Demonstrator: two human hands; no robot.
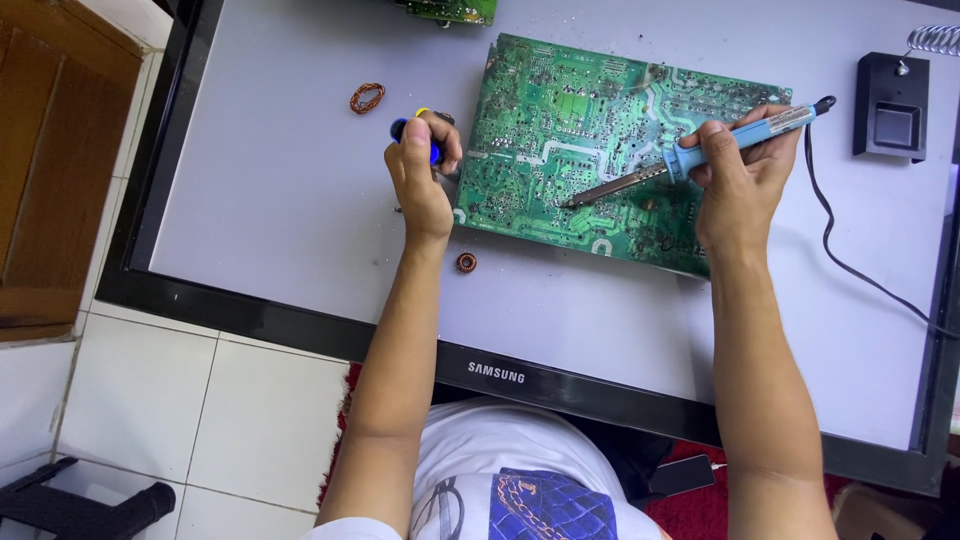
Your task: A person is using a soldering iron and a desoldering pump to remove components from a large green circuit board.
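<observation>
- Circuit board (560,130), green and solder side up, lies tilted on the grey panel (270,200) of a flat screen laid face down, toward the far edge and a little right of middle.
- I see my right hand (735,180) wrapped around the blue handle of a soldering iron (700,150), its metal tip resting on the board near the board's near edge.
- My left hand (422,175) is closed on a small blue and yellow tool (400,128) just beside the board's left edge; what kind of tool I cannot tell.
- A copper wire coil (367,97) lies left of that hand, well apart from the board.
- A small copper ring coil (466,262) sits near my left wrist.
- A black iron stand (890,105) sits at the far right corner.
- The iron's black cord (850,265) trails toward the right edge.
</observation>
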